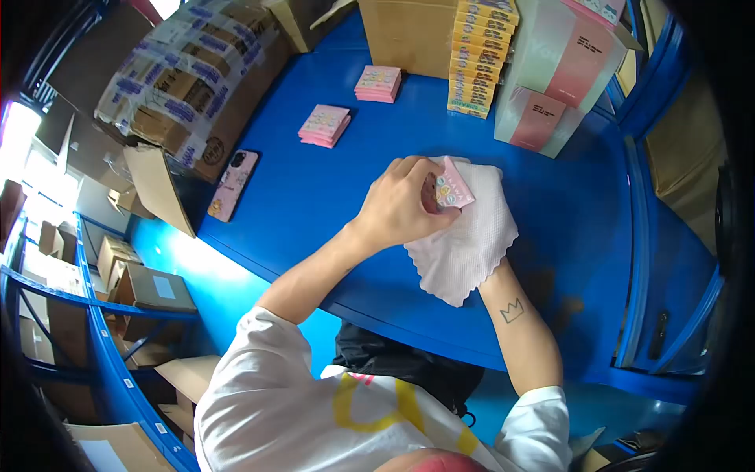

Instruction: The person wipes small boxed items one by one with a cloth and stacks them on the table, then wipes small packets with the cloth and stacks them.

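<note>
My left hand (401,200) is closed around a small pink packet (454,187) with printed round figures, fingers along its far side and thumb at the near side. A white textured cloth (472,228) with a scalloped edge lies right beside and under the packet. The cloth covers my right hand completely; only the right forearm (519,322), with a crown drawing on it, shows below. How the right fingers are bent is hidden. Farther back on the blue table (283,197) are two short stacks of similar pink packets, one nearer (324,124) and one farther (378,82).
A phone in a patterned pink case (233,186) lies near the table's left edge. Behind it stands a taped carton (185,86). At the back are a tall stack of yellow boxes (480,59) and pink-and-white boxes (543,118). Shelving with cartons (149,287) fills the left.
</note>
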`<state>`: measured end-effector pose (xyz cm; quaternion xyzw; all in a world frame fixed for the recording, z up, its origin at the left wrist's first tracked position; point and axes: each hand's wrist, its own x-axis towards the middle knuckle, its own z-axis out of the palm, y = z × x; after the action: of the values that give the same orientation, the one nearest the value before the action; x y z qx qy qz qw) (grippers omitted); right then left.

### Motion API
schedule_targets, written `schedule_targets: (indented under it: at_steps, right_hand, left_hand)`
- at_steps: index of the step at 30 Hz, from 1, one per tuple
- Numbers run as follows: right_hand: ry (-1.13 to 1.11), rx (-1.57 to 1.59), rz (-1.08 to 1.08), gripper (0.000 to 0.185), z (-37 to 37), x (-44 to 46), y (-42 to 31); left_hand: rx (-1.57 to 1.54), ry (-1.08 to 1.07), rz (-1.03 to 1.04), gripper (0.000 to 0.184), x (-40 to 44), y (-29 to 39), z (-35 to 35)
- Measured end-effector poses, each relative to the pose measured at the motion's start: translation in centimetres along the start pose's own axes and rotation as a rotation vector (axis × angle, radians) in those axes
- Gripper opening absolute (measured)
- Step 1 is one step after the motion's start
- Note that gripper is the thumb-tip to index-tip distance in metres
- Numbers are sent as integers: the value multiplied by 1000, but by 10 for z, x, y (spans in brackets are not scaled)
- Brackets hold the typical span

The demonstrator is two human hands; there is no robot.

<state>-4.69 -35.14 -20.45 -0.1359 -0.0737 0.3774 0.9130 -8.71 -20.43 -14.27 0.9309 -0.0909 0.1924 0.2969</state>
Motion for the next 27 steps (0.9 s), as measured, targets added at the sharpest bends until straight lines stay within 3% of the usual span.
schedule_targets:
  at_steps: [3, 5, 7, 8, 11, 17, 22, 27]
  right_hand:
    - [-54, 120, 4, 66, -9, 9, 3]
    - [-42, -257, -181, 58, -18, 16, 12]
    - [-1, -645, -353, 50, -27, 19, 14]
    - [12, -634, -364, 50, -30, 16, 12]
    - [32, -465, -314, 50, -25, 31, 16]
    - [31, -207, -194, 51, -33, 28, 21]
    - [71, 28, -104, 51, -38, 34, 22]
    - [90, 262, -2, 51, -43, 39, 24]
  left_hand:
    - [43, -119, -76, 58, 5, 1, -3]
    - [60, -145, -37, 59, 12, 2, -6]
    - [-220, -99, -205, 60, 33, 1, -25]
    - [-251, -19, -98, 60, 48, -31, -27]
    - [-106, 148, -461, 60, 107, -46, -57]
    - [385, 36, -519, 75, 196, -150, -38]
    - [375, -37, -600, 86, 209, -178, -18]
    - [414, 26, -569, 82, 207, -194, -6]
